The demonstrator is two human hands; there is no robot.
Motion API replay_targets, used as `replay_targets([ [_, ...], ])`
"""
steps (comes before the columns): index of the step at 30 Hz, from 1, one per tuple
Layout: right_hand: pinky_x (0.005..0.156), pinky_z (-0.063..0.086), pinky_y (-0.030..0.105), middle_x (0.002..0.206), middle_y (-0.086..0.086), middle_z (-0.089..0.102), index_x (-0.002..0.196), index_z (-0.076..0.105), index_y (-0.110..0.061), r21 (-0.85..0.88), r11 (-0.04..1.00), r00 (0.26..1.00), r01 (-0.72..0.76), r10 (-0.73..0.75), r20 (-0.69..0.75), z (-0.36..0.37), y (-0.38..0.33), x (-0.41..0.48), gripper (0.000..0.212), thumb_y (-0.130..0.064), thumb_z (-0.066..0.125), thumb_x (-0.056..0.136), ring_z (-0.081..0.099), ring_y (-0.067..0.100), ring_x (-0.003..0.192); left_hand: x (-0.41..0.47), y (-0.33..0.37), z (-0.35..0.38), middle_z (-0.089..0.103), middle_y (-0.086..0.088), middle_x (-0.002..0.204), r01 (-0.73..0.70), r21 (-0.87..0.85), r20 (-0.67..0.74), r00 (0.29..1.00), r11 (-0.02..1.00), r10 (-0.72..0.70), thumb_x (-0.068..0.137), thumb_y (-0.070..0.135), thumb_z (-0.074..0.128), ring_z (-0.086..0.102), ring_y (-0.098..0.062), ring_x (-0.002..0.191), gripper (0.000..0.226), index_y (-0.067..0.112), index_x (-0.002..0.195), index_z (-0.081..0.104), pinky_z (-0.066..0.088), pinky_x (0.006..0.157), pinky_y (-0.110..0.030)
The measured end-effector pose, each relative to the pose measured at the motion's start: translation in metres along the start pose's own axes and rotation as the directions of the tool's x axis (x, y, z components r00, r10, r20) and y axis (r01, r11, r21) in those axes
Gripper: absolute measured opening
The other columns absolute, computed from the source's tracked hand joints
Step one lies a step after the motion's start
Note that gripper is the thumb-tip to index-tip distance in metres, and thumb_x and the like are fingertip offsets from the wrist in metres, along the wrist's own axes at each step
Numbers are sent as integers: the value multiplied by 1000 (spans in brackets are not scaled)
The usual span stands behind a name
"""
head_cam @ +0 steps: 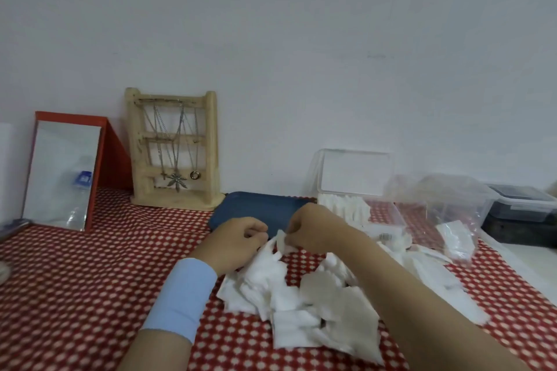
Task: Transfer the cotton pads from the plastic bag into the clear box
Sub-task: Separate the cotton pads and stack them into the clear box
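A loose heap of white square cotton pads lies on the red dotted cloth in front of me. My right hand pinches a few pads at the heap's far edge. My left hand, with a light blue wristband, is curled beside it, touching the same pads. The clear box stands behind my right hand with its lid raised; a row of pads stands in its left part. The crumpled plastic bag lies to the right with some pads inside.
A dark blue tray lies just behind my hands. A wooden jewellery stand and a red-framed mirror lean at the wall on the left. A dark box sits at the far right.
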State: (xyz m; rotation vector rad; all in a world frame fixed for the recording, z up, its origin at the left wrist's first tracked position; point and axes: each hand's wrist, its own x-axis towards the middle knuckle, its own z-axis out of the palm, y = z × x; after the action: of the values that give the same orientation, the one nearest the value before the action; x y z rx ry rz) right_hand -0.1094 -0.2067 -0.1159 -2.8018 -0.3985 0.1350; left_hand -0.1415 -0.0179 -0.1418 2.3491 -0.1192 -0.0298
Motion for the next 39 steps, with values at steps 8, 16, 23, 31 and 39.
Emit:
replay_targets([
  [8,46,43,12,82,3,77,89,79,-13,671,736,996,90,-58,-70,-32,6,-37,13,-19,69,95,69,17,62,-13,20,2,73,15,112,-93,-444,-157,987,891,25,106,36,43,66,-1,106,31,31,122,69,46,93,-21],
  [16,48,43,14,72,-7,74,88,80,-17,665,735,991,128,-71,-112,-28,4,-42,15,-19,67,96,72,18,65,-22,20,4,76,5,80,-93,-504,-145,989,859,22,97,15,65,67,-11,71,19,23,109,76,52,68,-23],
  [23,77,51,41,96,6,78,111,73,-11,765,644,988,-13,-108,108,-27,-6,-43,46,-46,45,99,73,25,79,-26,24,6,66,-9,75,-67,-449,-170,985,891,-11,95,14,61,56,-13,61,18,16,83,74,43,61,-25],
  [31,50,49,16,66,-1,71,89,77,-7,671,719,980,181,-73,-185,-15,-11,-37,16,-23,79,86,63,5,50,-27,21,1,66,-6,77,-60,-547,-148,989,835,-26,96,18,62,61,-16,69,18,3,96,72,49,65,-28],
  [39,79,55,19,115,-3,73,118,71,-19,397,895,965,205,-116,-237,-2,-9,-21,25,-19,58,97,67,11,91,-21,12,-1,67,-16,90,-12,-767,-159,972,641,-172,98,9,61,57,-20,74,11,8,95,72,46,65,-29],
])
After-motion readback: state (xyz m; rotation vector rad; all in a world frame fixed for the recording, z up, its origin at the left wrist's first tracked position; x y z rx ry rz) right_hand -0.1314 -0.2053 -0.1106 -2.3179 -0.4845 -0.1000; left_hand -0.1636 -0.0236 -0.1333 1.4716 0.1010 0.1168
